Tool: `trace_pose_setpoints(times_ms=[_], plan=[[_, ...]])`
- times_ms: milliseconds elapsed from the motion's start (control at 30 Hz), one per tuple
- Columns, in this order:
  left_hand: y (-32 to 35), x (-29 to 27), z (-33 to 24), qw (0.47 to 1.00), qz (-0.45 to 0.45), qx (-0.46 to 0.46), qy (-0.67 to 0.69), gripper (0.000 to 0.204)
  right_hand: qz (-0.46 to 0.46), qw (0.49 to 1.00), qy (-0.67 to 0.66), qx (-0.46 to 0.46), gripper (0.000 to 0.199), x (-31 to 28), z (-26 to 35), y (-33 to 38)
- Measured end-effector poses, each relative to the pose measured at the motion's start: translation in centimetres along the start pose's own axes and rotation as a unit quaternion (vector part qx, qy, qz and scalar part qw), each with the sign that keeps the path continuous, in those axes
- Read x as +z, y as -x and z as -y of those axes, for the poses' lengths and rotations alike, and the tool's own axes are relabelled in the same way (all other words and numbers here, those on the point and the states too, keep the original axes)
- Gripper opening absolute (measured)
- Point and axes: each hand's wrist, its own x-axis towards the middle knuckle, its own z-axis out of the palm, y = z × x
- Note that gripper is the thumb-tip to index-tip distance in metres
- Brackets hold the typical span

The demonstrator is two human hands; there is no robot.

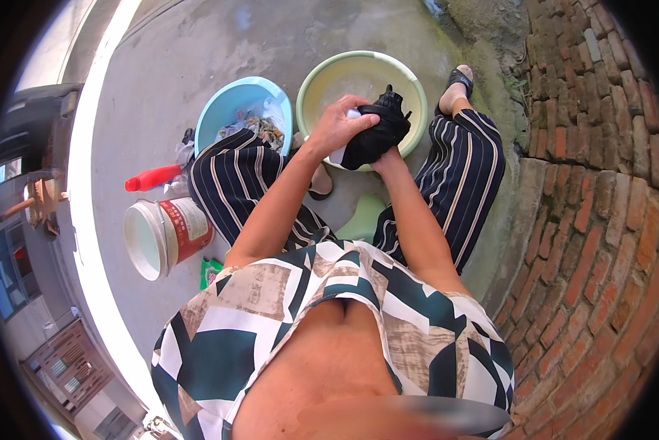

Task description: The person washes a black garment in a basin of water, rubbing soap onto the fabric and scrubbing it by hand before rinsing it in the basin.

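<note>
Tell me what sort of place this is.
Probably an outdoor yard used for hand-washing laundry: a bare concrete floor beside a brick wall, with a green basin and a blue basin on the ground. Both hands grip a black garment over the green basin.

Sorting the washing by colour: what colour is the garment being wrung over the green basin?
Black, gripped by both hands, seen in the head view.

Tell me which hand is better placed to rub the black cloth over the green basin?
Probably the left hand: it lies open on top of the black cloth, above the green basin, free to rub. The right hand is mostly hidden under the cloth and seems to support it.
</note>
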Motion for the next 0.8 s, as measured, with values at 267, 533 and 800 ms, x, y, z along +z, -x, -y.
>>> trace_pose_setpoints(times_ms=[267, 533, 800], plan=[[5.4, 6.3, -3.1, 0.966, 0.097, 0.177, -0.164, 0.019, 0.004, 1.0, -0.022, 0.01, 0.033, 1.2, 0.1, 3.1], [-1.3, 0.5, -2.8, 0.875, -0.313, 0.265, -0.256, 0.028, 0.031, 0.998, 0.041, -0.044, 0.033, 1.3, -0.1, 3.9], [-0.4, 5.0, 1.5, 0.901, -0.244, 0.175, -0.315, 0.029, 0.05, 0.934, 0.3, -0.186, 0.033, 1.5, 0.1, 2.9]])
